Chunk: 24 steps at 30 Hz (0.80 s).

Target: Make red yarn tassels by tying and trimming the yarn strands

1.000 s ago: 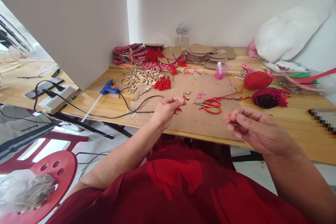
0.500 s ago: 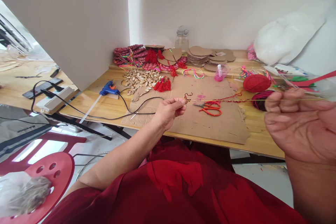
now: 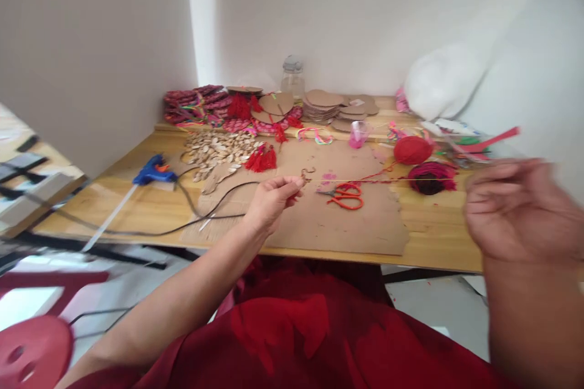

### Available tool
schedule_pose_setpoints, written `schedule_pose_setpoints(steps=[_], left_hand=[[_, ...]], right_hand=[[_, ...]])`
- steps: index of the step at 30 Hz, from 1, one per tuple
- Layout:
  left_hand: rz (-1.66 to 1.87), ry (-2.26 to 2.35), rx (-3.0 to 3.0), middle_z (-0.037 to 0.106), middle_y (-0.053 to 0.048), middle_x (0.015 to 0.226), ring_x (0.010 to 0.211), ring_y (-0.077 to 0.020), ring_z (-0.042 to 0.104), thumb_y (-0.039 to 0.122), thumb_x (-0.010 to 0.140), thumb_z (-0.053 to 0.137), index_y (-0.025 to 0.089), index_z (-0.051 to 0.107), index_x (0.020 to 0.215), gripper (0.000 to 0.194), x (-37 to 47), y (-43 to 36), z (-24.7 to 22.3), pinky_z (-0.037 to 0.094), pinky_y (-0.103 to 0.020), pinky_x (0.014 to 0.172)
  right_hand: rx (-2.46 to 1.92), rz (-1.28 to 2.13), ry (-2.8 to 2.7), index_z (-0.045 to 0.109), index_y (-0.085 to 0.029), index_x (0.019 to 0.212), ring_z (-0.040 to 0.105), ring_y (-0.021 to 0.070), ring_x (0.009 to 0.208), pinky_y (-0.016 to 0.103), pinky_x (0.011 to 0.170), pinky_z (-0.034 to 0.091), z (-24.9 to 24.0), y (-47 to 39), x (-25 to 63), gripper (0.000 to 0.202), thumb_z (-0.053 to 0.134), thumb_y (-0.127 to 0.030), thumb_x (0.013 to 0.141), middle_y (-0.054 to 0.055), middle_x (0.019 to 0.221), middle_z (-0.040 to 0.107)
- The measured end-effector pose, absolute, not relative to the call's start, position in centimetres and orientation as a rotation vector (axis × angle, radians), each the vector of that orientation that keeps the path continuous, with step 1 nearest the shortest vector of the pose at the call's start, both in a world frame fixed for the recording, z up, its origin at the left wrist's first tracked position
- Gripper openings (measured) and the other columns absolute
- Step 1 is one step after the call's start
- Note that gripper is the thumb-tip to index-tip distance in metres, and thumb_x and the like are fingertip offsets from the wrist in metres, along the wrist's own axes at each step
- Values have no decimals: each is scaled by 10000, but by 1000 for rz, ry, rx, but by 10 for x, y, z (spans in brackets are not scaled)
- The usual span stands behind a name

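You are reaching wider than 1 second ago: your left hand (image 3: 275, 200) is pinching a thin pale thread (image 3: 392, 180), which is now stretching straight above the cardboard (image 3: 301, 231) toward your blurred right hand (image 3: 520, 209), whose grip I cannot tell.

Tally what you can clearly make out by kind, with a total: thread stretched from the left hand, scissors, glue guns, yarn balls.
Thread from the left hand: 1
Scissors: 1
Glue gun: 1
Yarn balls: 2, red ball and magenta ball
Total: 5
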<state>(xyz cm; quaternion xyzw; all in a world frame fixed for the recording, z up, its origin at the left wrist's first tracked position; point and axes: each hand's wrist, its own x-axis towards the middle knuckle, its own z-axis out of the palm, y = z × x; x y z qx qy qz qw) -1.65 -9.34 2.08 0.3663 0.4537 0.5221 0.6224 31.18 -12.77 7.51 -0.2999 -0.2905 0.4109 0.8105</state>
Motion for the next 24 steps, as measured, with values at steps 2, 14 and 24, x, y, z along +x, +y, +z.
schedule_pose_setpoints(steps=[2,14,24], left_hand=[[1190,1053,853,638,-23,694,616,-69,548,375,613,876,114,725,788,349,-19,-91,18,389,-160,556],[1093,950,937,682,-81,743,569,-76,516,339,631,875,111,733,776,305,-17,-65,18,196,-167,397],[872,709,866,642,-68,630,503,-58,473,275,658,831,83,701,732,244,17,-47,36,211,-162,397]], right_hand=[[-586,1093,-567,708,-175,813,630,41,731,24,545,501,75,-127,308,111,777,-98,772,7,829,643],[-1030,1012,-958,733,-234,1044,650,72,657,147,558,536,59,-126,273,304,836,-257,759,1,857,722],[-1070,1153,-1224,697,-180,856,652,103,627,191,530,551,43,-102,215,136,764,-296,832,15,771,699]])
